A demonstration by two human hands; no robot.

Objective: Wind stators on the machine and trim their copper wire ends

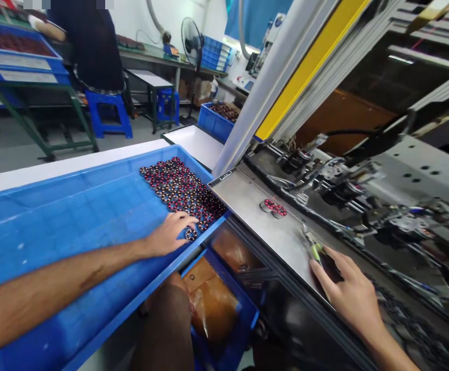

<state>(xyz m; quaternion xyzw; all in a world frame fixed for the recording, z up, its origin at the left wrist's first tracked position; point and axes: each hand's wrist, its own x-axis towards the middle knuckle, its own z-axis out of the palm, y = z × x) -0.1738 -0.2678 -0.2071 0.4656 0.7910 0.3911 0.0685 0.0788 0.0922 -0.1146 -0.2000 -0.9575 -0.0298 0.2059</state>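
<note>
My left hand [170, 234] reaches into a blue plastic tray [73, 206], its thumb and fingers curled around a small wound motor stator [191, 235] at the edge of a packed group. Rows of similar stators [178, 185], red and copper-coloured on top, fill the tray's far right corner. In my right hand [350, 286] is a pair of small pliers or nippers [314, 251] with green-and-black handles, the jaws pointing away over a metal plate [243, 198]. Two red-topped stators [273, 207] stand side by side on that plate, apart from the tool's tip.
Machine fixtures and cables [332, 180] line the plate's far side, beneath a slanted frame post with a yellow strip [313, 69]. Below, a blue bin holds a brown plastic-wrapped item [211, 296]. A co-worker [89, 46] sits on a blue stool [108, 114] at the back.
</note>
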